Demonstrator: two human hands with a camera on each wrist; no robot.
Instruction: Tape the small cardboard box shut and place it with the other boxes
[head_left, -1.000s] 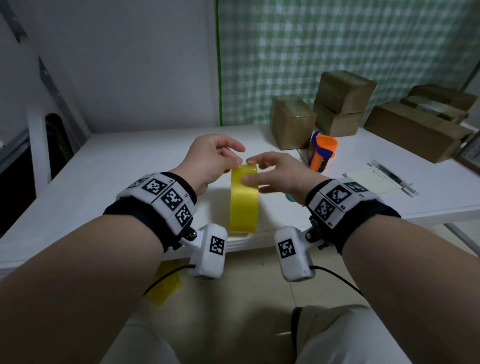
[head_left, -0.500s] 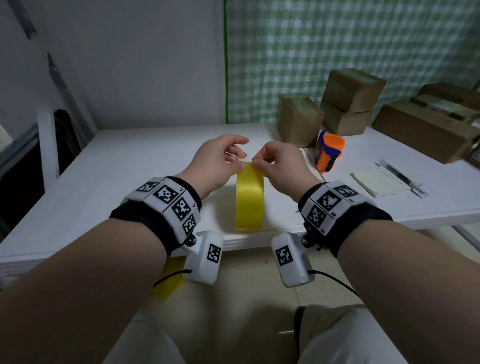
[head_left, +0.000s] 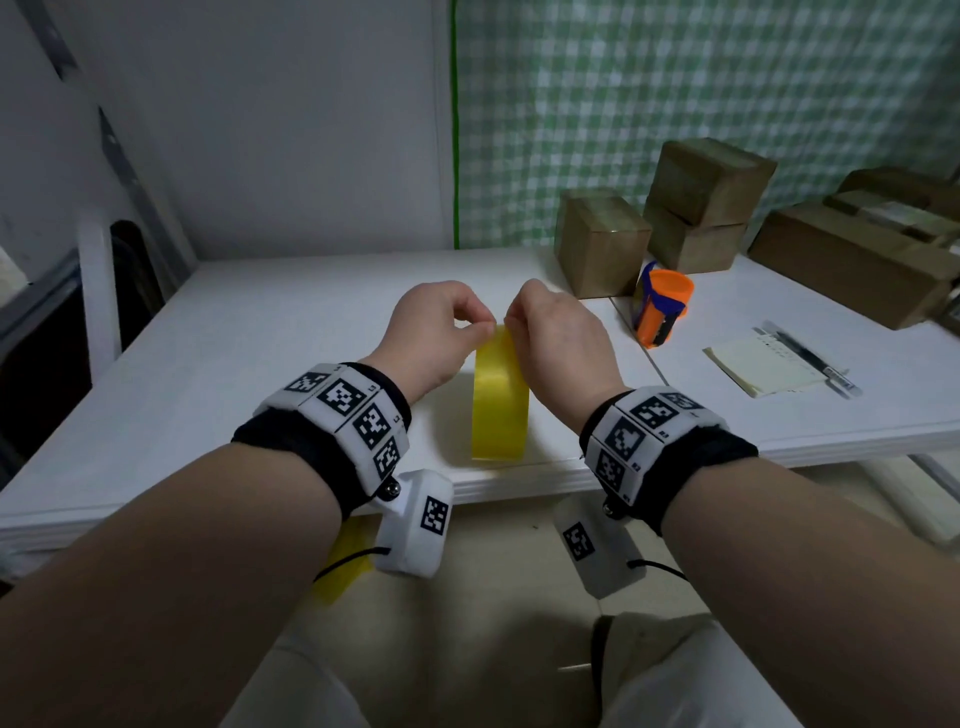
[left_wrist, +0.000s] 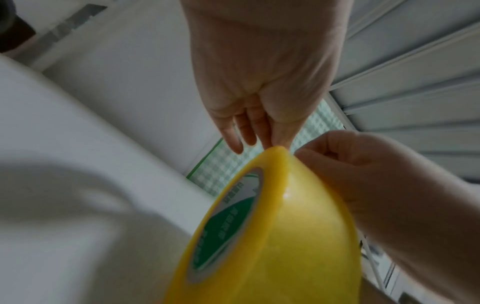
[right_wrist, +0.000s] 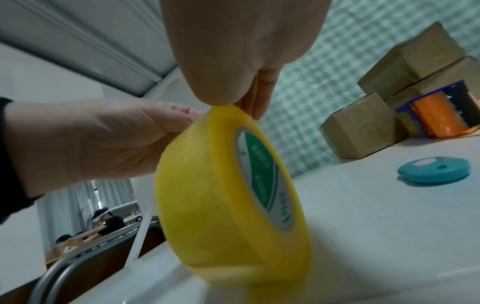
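A yellow tape roll (head_left: 500, 400) stands on edge on the white table (head_left: 260, 332), close to the front edge. My left hand (head_left: 480, 325) pinches the top of the roll from the left, and my right hand (head_left: 517, 318) pinches it from the right, fingers curled. The left wrist view has the roll (left_wrist: 272, 236) with my left fingertips (left_wrist: 270, 142) on its top. In the right wrist view my right hand (right_wrist: 233, 102) sits on top of the roll (right_wrist: 207, 185). A small cardboard box (head_left: 602, 241) stands at the back right, beside two stacked boxes (head_left: 701, 202).
An orange and blue tape dispenser (head_left: 662, 306) stands in front of the boxes. A notepad (head_left: 763, 366) and pen (head_left: 805, 356) lie to the right. Longer boxes (head_left: 852, 260) fill the far right. A teal round object (right_wrist: 439, 170) lies right of the roll.
My hands have closed in on the top of the roll. The right hand's fingers, flatter before, now curl in a pinch. The roll stays in place.
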